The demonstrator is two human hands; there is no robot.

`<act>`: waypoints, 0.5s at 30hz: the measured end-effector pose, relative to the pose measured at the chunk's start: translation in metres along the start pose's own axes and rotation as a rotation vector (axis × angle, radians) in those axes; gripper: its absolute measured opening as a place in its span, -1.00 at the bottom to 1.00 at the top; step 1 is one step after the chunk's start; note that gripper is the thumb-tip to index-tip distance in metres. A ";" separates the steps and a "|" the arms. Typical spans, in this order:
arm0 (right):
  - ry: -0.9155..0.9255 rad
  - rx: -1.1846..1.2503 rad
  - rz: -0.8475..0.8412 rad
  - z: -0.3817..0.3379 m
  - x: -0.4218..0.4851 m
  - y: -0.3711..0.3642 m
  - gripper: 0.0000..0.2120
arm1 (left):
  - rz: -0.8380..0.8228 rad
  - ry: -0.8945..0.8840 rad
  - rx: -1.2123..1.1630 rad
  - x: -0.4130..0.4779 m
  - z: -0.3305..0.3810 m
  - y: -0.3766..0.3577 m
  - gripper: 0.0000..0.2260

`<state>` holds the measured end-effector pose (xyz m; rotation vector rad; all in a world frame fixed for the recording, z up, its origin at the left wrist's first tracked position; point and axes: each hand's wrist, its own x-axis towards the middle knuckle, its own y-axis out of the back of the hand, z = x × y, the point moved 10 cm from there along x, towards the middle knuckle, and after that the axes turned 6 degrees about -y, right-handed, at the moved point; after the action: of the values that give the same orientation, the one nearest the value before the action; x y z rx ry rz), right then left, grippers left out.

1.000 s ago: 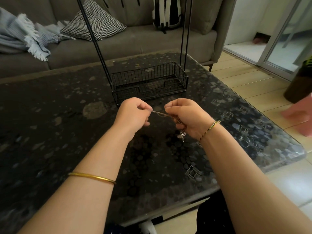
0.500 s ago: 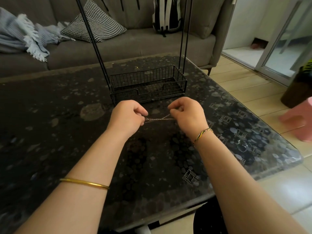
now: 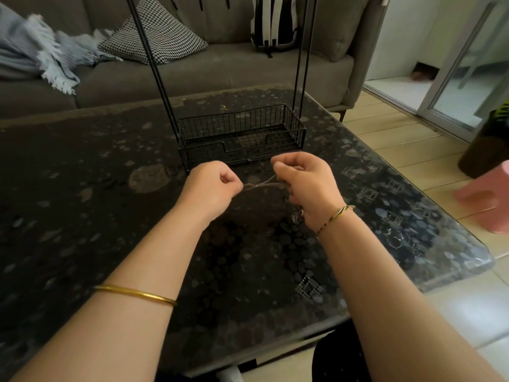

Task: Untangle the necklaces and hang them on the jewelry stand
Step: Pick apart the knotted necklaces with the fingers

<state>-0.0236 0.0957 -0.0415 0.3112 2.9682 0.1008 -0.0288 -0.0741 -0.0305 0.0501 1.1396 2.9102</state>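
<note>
Thin tangled necklace chains (image 3: 260, 185) stretch between my two hands, just above the dark table. My left hand (image 3: 213, 186) pinches one end with curled fingers. My right hand (image 3: 305, 183) pinches the other end; more chain seems bunched under its palm, mostly hidden. The black wire jewelry stand (image 3: 242, 133) stands right behind my hands, its basket base on the table and its thin uprights rising out of the top of the view. No necklace shows on the stand.
The dark pebble-patterned glass table (image 3: 110, 216) ends at its right edge near the wooden floor. A grey sofa (image 3: 220, 70) with a checked cushion, a blue throw and a striped backpack lies behind. A pink stool (image 3: 487, 199) stands at the right.
My hands have drifted slightly apart and toward the stand's basket. The short taut chain is now a longer span with a knot in the middle. The pendant under my right hand is no longer visible.
</note>
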 end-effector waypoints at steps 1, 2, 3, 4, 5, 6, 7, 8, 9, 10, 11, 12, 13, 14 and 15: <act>-0.002 -0.038 -0.010 0.000 0.000 -0.002 -0.91 | 0.031 0.021 -0.050 0.000 -0.004 0.003 -0.88; -0.003 -0.072 -0.017 0.000 0.000 -0.004 -0.92 | 0.057 0.047 -0.100 0.001 -0.008 0.006 -0.89; -0.003 -0.095 -0.025 0.000 -0.001 -0.005 -0.93 | 0.076 0.069 -0.136 0.001 -0.011 0.007 -0.89; -0.007 -0.109 -0.037 0.001 -0.001 -0.007 -0.95 | 0.089 0.090 -0.155 0.002 -0.014 0.008 -0.89; -0.014 -0.113 -0.053 0.002 -0.002 -0.009 -0.97 | 0.097 0.108 -0.167 0.002 -0.016 0.009 -0.88; -0.023 -0.119 -0.072 0.003 -0.002 -0.011 -0.96 | 0.103 0.125 -0.187 0.002 -0.017 0.009 -0.87; -0.034 -0.134 -0.091 0.004 -0.003 -0.013 -0.95 | 0.109 0.141 -0.220 0.002 -0.017 0.008 -0.86; -0.046 -0.160 -0.108 0.005 -0.004 -0.015 -0.96 | 0.112 0.155 -0.265 0.002 -0.017 0.007 -0.83; -0.057 -0.184 -0.120 0.005 -0.005 -0.016 -0.97 | 0.112 0.169 -0.312 0.002 -0.015 0.006 -0.81; -0.063 -0.200 -0.129 0.006 -0.005 -0.017 -0.97 | 0.111 0.180 -0.356 0.001 -0.015 0.005 -0.80; -0.070 -0.213 -0.135 0.006 -0.004 -0.018 -0.95 | 0.112 0.189 -0.398 0.001 -0.014 0.003 -0.81; -0.081 -0.226 -0.142 0.007 -0.004 -0.019 -0.93 | 0.113 0.198 -0.436 0.001 -0.014 0.002 -0.82; -0.096 -0.240 -0.153 0.009 -0.004 -0.020 -0.93 | 0.114 0.206 -0.468 0.001 -0.014 0.001 -0.83; -0.114 -0.253 -0.168 0.011 -0.005 -0.022 -0.94 | 0.117 0.209 -0.492 0.000 -0.014 0.001 -0.85; -0.129 -0.267 -0.183 0.013 -0.005 -0.024 -0.93 | 0.119 0.209 -0.508 0.000 -0.015 0.001 -0.85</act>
<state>-0.0210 0.0722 -0.0558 0.0120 2.7934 0.4325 -0.0296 -0.0848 -0.0408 -0.2038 0.3865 3.2737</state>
